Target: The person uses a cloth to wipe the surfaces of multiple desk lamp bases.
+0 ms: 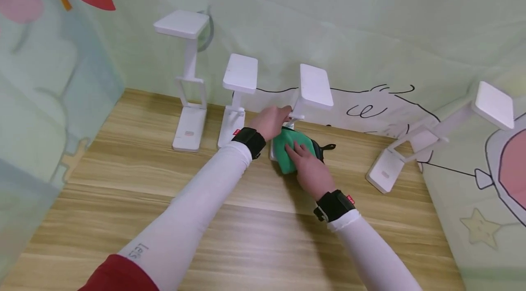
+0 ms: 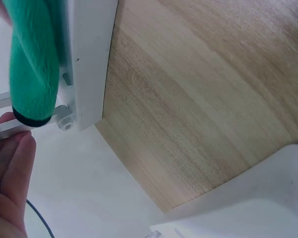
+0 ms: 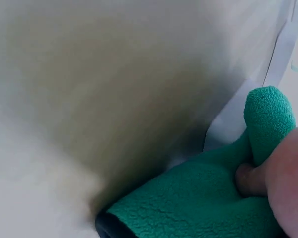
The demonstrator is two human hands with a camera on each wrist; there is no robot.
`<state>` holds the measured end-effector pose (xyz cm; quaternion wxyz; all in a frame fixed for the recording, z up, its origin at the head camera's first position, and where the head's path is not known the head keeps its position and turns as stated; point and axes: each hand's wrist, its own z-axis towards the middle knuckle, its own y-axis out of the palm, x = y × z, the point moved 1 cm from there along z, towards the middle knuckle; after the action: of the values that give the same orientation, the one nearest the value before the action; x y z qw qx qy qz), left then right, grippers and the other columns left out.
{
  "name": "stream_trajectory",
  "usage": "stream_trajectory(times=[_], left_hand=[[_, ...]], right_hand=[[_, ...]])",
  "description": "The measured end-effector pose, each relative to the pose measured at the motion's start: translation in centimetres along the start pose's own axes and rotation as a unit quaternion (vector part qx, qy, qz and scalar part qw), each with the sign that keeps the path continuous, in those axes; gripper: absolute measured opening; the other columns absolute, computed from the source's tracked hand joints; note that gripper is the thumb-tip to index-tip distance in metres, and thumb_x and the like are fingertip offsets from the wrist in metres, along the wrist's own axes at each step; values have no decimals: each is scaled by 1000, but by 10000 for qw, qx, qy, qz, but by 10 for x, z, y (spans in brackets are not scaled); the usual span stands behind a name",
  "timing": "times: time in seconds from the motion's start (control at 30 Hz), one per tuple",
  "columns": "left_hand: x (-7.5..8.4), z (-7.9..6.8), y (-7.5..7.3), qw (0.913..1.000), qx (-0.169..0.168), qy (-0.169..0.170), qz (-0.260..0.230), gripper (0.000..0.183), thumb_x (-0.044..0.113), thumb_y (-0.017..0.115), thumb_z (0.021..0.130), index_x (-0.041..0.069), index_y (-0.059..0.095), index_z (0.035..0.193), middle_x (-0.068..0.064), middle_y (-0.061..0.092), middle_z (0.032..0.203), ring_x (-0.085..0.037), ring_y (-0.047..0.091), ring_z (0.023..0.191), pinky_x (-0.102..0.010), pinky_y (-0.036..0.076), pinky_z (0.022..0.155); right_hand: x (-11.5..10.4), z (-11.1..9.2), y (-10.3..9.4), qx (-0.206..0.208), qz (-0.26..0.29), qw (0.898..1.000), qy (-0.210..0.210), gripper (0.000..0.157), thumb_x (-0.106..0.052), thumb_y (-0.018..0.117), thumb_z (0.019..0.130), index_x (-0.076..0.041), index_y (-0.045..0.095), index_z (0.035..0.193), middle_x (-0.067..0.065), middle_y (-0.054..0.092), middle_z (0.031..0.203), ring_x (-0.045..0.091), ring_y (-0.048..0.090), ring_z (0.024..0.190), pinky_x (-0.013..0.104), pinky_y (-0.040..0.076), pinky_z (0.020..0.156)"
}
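Note:
In the head view, a white folding desk lamp [image 1: 315, 86] stands near the back wall, third from the left. My left hand [image 1: 269, 123] pinches its thin lower arm; the left wrist view shows the fingers [image 2: 12, 166] around that white bar. My right hand [image 1: 313, 172] holds a green cloth [image 1: 283, 151] with black trim over the lamp's base, hiding most of it. In the right wrist view, the thumb presses into the folded cloth [image 3: 188, 198], which lies against the white base [image 3: 228, 121].
Two similar white lamps stand to the left, a taller one [image 1: 189, 126] and a shorter one [image 1: 240, 74]. Another lamp [image 1: 386, 170] leans its arm rightward at the right. The wood-grain table [image 1: 255, 240] meets printed cloth walls [image 1: 370, 21] at the back and sides.

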<state>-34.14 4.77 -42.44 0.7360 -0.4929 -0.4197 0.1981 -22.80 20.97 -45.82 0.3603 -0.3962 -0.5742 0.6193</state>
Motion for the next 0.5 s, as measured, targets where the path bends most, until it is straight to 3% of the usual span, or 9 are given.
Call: stream_trajectory(times=[0.17,0.5], left_hand=[[-2,0,1,9999,122,37,63,12,8,52,102,15,56,111,1,63,87,-12,59,75,-28,50,67],[-3,2,5,9995,212,74,205,11,11,49,104,16,56,111,2,64,86,-9,60,72,-27,50,64]], right_hand=[[-14,-13,3,-47,-358,9985,-415,68,13,63,84,-7,47,146,21,41,149,40,36,134,50,48,96],[-32,-10,4,78,-120,9962,-859,63,9,59,86,-11,49,145,19,45,148,38,37,134,48,49,96]])
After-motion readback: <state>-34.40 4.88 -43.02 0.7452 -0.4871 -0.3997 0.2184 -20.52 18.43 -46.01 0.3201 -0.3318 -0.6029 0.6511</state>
